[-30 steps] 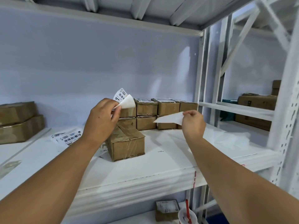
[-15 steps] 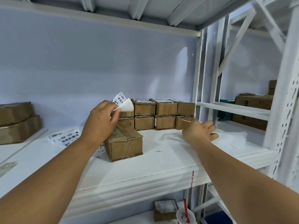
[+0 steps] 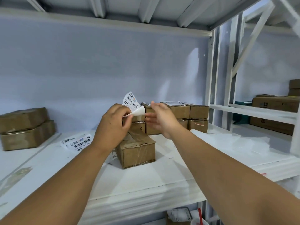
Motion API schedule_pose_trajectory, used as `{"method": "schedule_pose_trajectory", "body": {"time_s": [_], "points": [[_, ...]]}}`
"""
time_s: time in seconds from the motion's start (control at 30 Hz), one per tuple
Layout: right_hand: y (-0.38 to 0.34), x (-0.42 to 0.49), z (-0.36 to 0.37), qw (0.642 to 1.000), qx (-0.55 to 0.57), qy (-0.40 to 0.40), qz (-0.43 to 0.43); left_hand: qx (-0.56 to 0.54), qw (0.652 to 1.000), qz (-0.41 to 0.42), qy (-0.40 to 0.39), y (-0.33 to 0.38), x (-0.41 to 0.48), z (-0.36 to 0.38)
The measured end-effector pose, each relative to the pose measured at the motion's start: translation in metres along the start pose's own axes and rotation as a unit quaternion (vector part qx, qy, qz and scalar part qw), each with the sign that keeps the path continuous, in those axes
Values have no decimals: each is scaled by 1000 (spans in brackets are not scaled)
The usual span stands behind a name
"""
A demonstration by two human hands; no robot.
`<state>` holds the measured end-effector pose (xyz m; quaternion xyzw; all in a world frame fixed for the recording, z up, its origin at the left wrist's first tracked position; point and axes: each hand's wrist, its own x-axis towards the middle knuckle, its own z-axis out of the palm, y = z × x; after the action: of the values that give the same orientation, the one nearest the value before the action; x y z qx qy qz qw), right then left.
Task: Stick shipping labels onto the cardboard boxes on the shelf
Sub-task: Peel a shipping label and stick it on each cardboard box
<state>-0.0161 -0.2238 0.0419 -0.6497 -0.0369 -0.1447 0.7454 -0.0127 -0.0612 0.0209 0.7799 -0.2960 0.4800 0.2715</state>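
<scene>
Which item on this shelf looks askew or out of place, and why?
The front cardboard box sits skewed to the shelf edge, apart from the squared-up stacked boxes behind it, with wrinkled tape.

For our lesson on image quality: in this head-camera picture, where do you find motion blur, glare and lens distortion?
Head view: the right hand is smeared by motion, while the left hand and its shipping label look sharp; soft glare patches lie on the back wall; the shelf uprights lean toward the right edge, wide-angle distortion.
</scene>
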Motion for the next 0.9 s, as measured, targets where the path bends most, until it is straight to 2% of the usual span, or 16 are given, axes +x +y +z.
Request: {"method": "schedule_pose_trajectory", "body": {"time_s": [0.07, 0.17, 0.33, 0.47, 0.6, 0.67, 0.77, 0.9], "points": [[5, 9, 8, 996, 75, -23, 35, -9, 1000, 8, -5, 0, 0, 1], [17, 14, 15, 989, 139, -27, 37, -23, 1000, 7, -2, 0, 0, 1], [22, 11, 14, 979, 184, -71, 46, -48, 999, 2, 10, 3, 0, 0], [18, 6, 12, 980, 172, -89, 55, -77, 996, -38, 0, 3, 0, -2], [18, 4, 8, 986, 151, -66, 41, -119, 989, -76, -51, 5, -3, -6], [17, 3, 7, 987, 144, -60, 32, -127, 986, -93, -47, 5, -3, -7], [17, 2, 5, 992, 118, -38, 24, -103, 985, -140, 17, -1, -1, -8], [12, -2, 2, 990, 131, -13, 41, -164, 947, -274, 49, -12, 4, -10]]}}
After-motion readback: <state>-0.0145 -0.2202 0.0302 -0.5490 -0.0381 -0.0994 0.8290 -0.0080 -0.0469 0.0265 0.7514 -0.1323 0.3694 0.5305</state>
